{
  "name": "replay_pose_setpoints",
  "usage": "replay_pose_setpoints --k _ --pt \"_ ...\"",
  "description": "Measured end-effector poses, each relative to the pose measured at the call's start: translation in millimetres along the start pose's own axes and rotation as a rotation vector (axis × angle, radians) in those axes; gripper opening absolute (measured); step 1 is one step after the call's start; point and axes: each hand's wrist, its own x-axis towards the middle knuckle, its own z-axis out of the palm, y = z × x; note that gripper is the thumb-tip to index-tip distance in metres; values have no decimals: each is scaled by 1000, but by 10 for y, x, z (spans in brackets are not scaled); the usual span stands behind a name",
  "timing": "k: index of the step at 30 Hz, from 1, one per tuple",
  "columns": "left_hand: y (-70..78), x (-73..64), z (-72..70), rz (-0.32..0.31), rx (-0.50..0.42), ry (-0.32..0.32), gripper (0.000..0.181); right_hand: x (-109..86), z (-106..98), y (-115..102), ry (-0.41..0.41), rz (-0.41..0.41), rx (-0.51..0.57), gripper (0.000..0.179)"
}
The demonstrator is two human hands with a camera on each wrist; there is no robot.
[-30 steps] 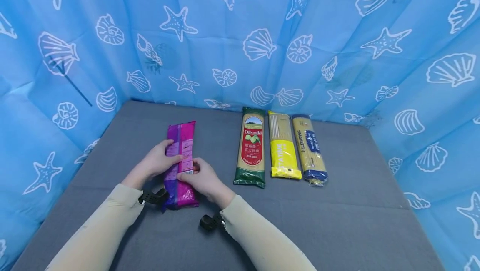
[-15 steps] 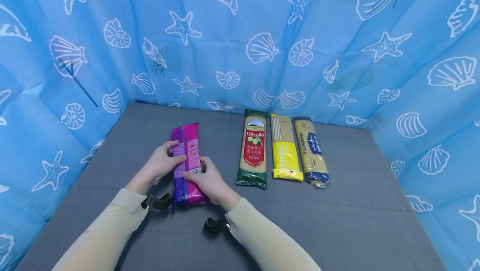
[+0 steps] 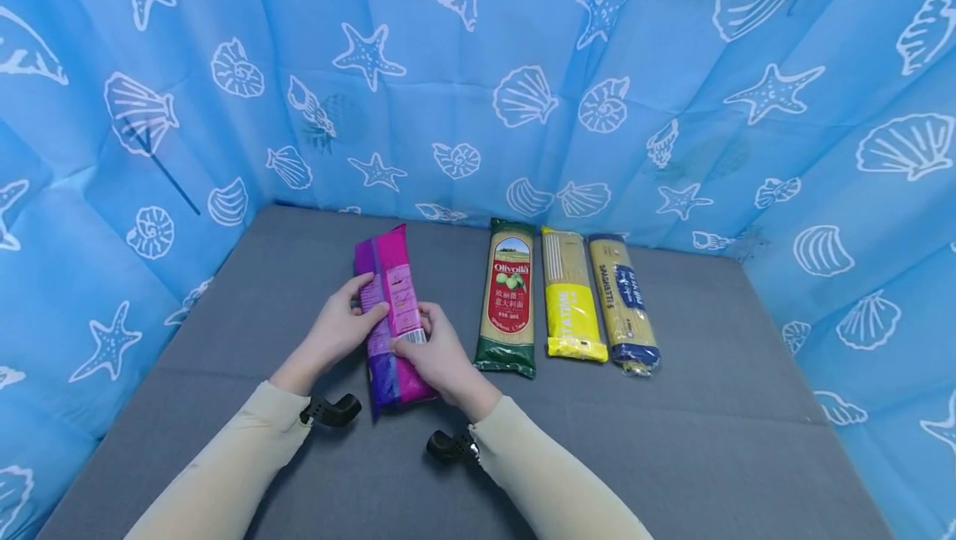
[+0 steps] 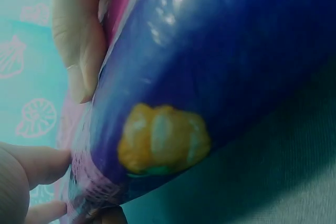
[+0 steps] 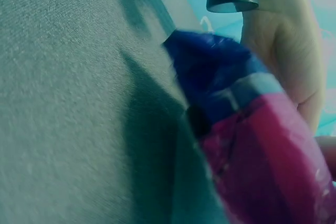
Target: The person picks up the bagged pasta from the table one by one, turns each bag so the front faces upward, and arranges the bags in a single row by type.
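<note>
Both hands grip a purple and magenta plastic packet (image 3: 403, 283) at the left of the table in the head view. My left hand (image 3: 336, 337) holds its left edge, thumb across the front. Lower down, my right hand (image 3: 444, 362) holds the right edge, with its thumb by the barcode. The packet leans to the left at its far end. In the left wrist view the packet's dark blue side (image 4: 210, 51) bears an orange picture. Its blue crimped end (image 5: 207, 56) stands off the grey cloth in the right wrist view, with a shadow beside it.
To the right lie three packs of spaghetti side by side: a green and red one (image 3: 511, 299), a yellow one (image 3: 573, 316) and a blue-banded one (image 3: 626, 304). A blue curtain (image 3: 448, 51) with shell prints surrounds the grey table (image 3: 672, 457).
Both hands have carried the packet to the right, closer to the spaghetti packs, and its far end now tilts more to the left. The three packs lie as before; the head view shifted slightly.
</note>
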Motion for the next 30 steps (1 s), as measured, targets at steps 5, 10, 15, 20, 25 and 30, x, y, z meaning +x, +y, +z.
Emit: replay_pose_setpoints --k 5,10,15,20,25,30 --pt "75 -3 46 40 1 18 63 -30 -38 -73 19 -63 -117 55" --pt "115 -16 67 71 12 41 65 -98 -57 -232 60 -122 -310 55" --pt "197 -41 81 81 -7 66 66 -180 -96 -395 91 -161 -534 53" --pt "250 -53 88 88 -127 37 65 -218 -143 -464 90 -258 -768 52" --pt "252 -56 92 62 -278 11 61 -224 -156 -464 94 -364 -1031 52" --pt "281 -61 93 12 -468 0 59 -246 -131 -427 106 -436 -1239 50"
